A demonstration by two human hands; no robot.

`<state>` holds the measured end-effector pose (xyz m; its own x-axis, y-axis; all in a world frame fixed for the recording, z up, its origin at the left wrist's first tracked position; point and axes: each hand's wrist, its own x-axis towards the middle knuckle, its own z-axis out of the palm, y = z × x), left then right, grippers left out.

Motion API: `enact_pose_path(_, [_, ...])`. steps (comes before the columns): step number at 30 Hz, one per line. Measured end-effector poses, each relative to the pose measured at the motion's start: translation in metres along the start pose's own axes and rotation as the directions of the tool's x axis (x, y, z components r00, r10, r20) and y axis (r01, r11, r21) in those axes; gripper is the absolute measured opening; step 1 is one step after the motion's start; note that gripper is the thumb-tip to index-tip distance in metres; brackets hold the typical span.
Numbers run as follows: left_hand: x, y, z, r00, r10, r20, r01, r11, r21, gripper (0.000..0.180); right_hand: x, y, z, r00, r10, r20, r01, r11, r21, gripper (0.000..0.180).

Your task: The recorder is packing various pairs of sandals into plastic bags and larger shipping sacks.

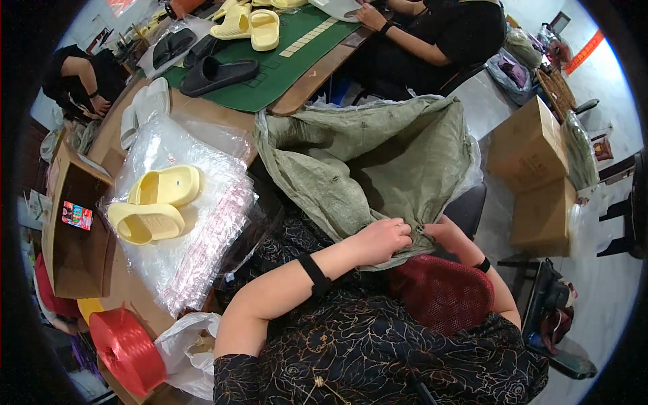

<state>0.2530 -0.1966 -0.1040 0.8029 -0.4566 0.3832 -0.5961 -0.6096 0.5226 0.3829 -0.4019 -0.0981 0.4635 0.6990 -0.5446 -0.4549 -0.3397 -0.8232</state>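
Observation:
A large olive-green woven sack [405, 158] stands with its wide mouth gaping in front of me. Its inside is shaded, and I cannot make out what lies at the bottom. My left hand [386, 240] is closed on the near rim of the sack, knuckles up. Just to its right, my right hand [451, 237] pinches the same rim, fingers partly hidden by the cloth. The two hands are a short gap apart. Left of the sack, a pair of yellow slippers [152, 221] rests on a stack of clear plastic bags [209, 243].
Black slippers [219, 75] and more yellow slippers [264, 30] lie on a green mat [283, 77]. A co-worker's hand [370, 15] touches a pale slipper there. Cardboard boxes [530, 148] stand at right. A red twine roll [127, 354] sits lower left; a red mesh chair back [445, 293] is below my hands.

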Motion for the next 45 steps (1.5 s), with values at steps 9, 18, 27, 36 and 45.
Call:
enact_pose_path(9, [0.003, 0.01, -0.004, 1.0, 0.008, -0.008, -0.009, 0.997, -0.073, 0.028, 0.004, 0.012, -0.004, 0.997, 0.073, -0.007, -0.073, 0.997, 0.016, 0.041])
enact_pose_path(18, [-0.006, -0.009, 0.006, 0.996, -0.082, 0.043, 0.082, 0.996, -0.015, 0.024, -0.008, 0.007, 0.005, 0.998, 0.023, -0.064, -0.022, 1.0, 0.016, 0.041])
enact_pose_path(27, [-0.039, -0.009, -0.036, 0.951, -0.275, 0.143, 0.285, 0.957, -0.058, 0.031, -0.047, -0.08, 0.027, 0.953, 0.021, -0.302, -0.296, 0.279, -0.914, 0.044])
enact_pose_path(36, [-0.073, 0.021, -0.079, 0.913, -0.373, 0.168, 0.379, 0.925, -0.007, 0.037, -0.088, -0.232, 0.153, 0.755, -0.308, 0.579, 0.615, 0.024, -0.788, 0.028])
enact_pose_path(45, [-0.079, 0.059, -0.1, 0.93, -0.327, -0.168, 0.336, 0.941, 0.028, 0.085, -0.069, -0.291, 0.356, 0.459, -0.41, 0.788, 0.862, 0.42, -0.284, 0.034])
